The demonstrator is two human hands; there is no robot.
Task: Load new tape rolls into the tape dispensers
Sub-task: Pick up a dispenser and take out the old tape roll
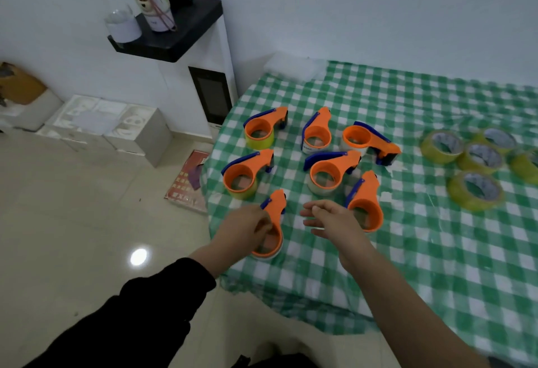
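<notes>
left hand [247, 226] gripping nearest orange dispenser [272, 223], right hand [332, 219] hovering — fingers loose, empty

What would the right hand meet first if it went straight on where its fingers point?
Probably the nearest orange tape dispenser, which the left hand holds; the right hand, open, points its fingers at it, though depth is unclear.
</notes>
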